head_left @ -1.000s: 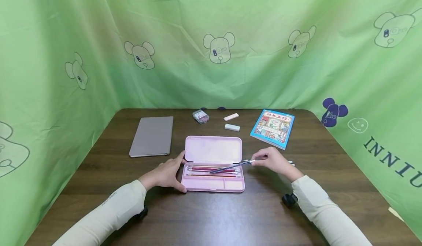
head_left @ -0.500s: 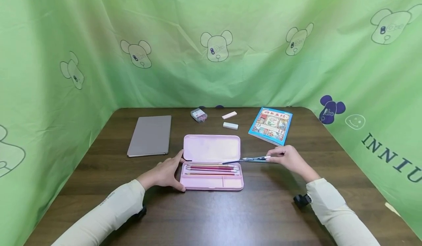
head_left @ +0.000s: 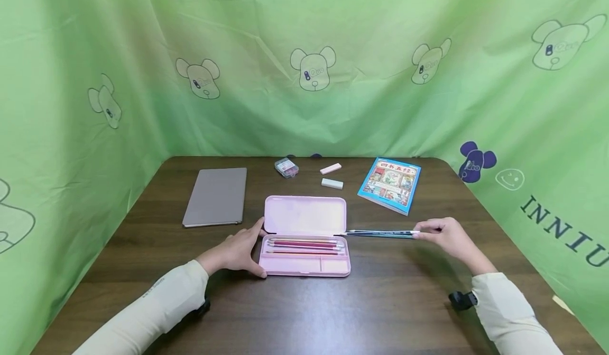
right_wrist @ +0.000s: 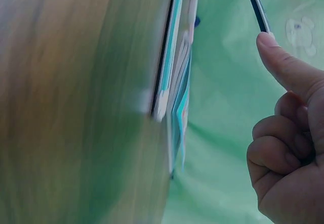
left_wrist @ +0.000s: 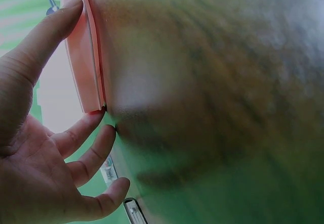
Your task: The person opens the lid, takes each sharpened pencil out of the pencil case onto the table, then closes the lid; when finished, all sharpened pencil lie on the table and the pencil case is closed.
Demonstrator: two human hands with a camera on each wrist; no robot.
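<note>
An open pink pencil case (head_left: 291,264) lies on the table, with several red-striped pencils (head_left: 304,245) in its rear compartment. My left hand (head_left: 236,249) is spread at the case's left end, its thumb at the front corner and fingers toward the back. In the left wrist view, thumb and index finger touch the case (left_wrist: 83,77). To the case's right, my right hand (head_left: 441,236) pinches the end of a dark pencil (right_wrist: 257,6) between thumb and forefinger. Blue-green pencils (right_wrist: 168,57) lie on the table beneath it; in the head view they overlap the held one.
A grey notebook (head_left: 216,196) lies at the left. Behind the case are a small clear box (head_left: 286,167), a pink stick-like piece (head_left: 330,168) and a white eraser (head_left: 332,184). A blue-edged book (head_left: 390,185) lies back right. Green patterned cloth (head_left: 257,117) surrounds the table.
My right hand has moved right, drawing the dark pencil from over the case to above the table beside it. The left hand stays at the case.
</note>
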